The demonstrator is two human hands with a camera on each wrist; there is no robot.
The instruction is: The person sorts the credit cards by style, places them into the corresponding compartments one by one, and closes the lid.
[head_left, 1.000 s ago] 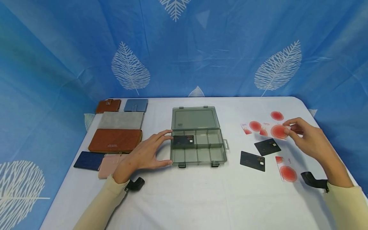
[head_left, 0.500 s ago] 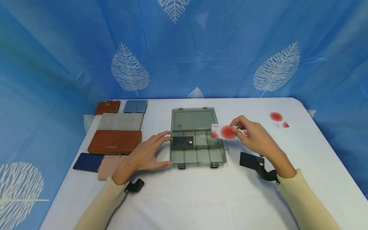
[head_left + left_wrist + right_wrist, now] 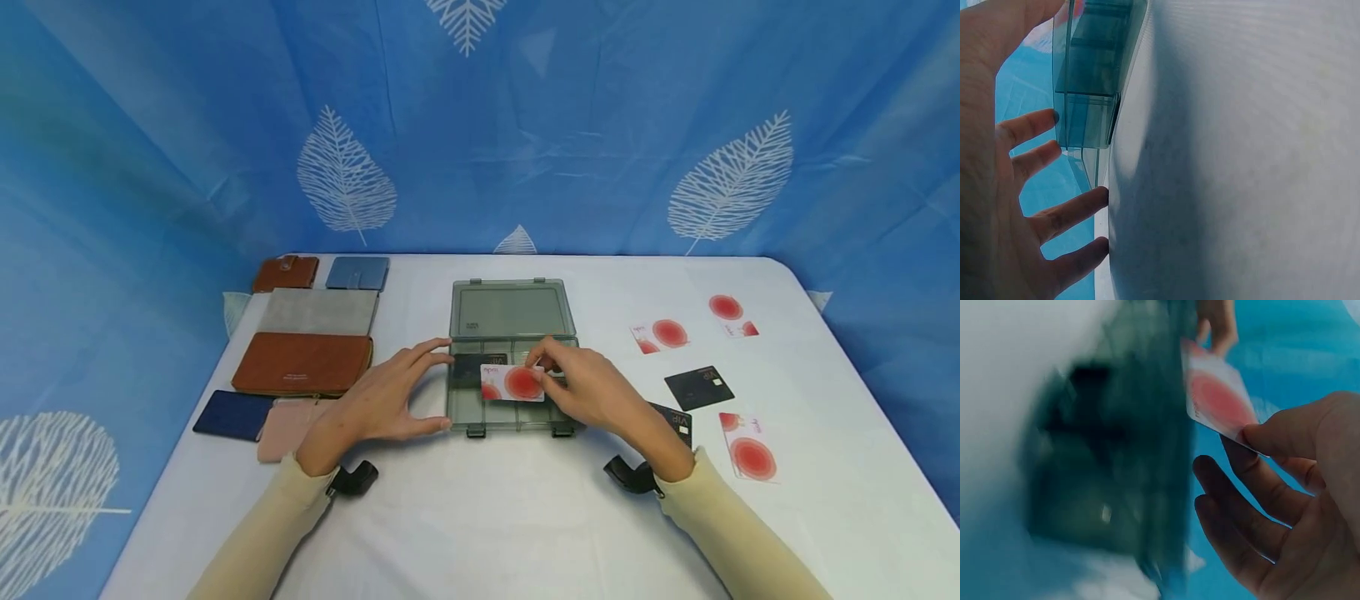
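Two sleeved forearms enter from the near edge, each with one black wrist mount [image 3: 354, 477]. Right hand [image 3: 592, 387]: thumb and fingertips are pinched on the right end of one red-and-white printed card [image 3: 512, 383]; the remaining fingers are loosely bent. Controlling relation: the card projects leftward from the pinch, face up, long axis running left to right, roughly parallel to the front wall of the green translucent compartment box [image 3: 465, 417]. It is above the box's middle and, in the head view, overlaps the right part of one black VIP card [image 3: 467, 367] in the rear left. Left hand [image 3: 367, 408]: fingers and thumb spread, gripping nothing, at the box's left side; at least one fingertip appears to touch it. The right hand is the nearer to the printed card. Compartment count: partly covered, cannot be confirmed.

Right of the box: two black cards [image 3: 699, 387], one partly behind the right forearm, and at least three red-and-white cards [image 3: 660, 335]. Left: six wallets [image 3: 302, 363], comprising pink, navy, long brown zip, grey, blue and small brown snap types. Farther: one raised box lid [image 3: 512, 308], then one blue leaf-print backdrop [image 3: 585, 133].
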